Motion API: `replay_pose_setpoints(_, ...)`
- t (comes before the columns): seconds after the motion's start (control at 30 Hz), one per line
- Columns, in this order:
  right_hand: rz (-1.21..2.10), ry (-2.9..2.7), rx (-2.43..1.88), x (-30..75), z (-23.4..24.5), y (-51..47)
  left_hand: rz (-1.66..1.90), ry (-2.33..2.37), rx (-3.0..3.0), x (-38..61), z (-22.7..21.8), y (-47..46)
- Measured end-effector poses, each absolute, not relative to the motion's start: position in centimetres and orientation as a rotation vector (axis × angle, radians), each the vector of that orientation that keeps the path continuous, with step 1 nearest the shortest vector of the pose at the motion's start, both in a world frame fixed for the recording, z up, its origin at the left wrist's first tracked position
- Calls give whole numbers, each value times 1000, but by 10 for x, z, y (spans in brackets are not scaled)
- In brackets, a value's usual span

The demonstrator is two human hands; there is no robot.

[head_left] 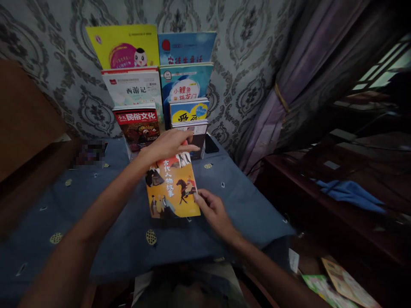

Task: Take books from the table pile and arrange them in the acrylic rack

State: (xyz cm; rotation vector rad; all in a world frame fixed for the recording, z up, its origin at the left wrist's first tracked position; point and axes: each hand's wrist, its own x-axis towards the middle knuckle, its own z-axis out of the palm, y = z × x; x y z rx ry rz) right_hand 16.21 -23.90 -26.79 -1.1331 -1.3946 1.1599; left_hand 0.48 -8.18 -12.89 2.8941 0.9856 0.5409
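Observation:
An orange book (173, 184) with Chinese lettering and painted figures, one on a horse, is tilted in front of a rack of books. My right hand (214, 209) pinches its right edge, thumb on the cover. Across the book's top reaches my left hand (171, 143), palm down, its thumb and fingers apart and pointing right; it hides the upper edge, and whether it touches the cover is unclear. Just behind it are a red book (138, 122) on the left and a dark book (199, 132) on the right.
Two columns of books include a yellow one (125, 45) and a blue one (186, 47). A phone-like dark slab (211, 144) lies beside them on the blue tablecloth (237, 209). A purple curtain (272, 98) hangs right; a brown box-like surface (25, 115) stands left.

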Motion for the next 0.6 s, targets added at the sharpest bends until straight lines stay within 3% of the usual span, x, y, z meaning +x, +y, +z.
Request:
replay_pose_setpoints(0.2,1392,-1182,-1176,162,-296,-220,315,1113,2742,14,-199,-46)
replay_pose_setpoints(0.6,1657,-1286,-1448,184,-302,-195,493,1553,2668,-68,-294,-110)
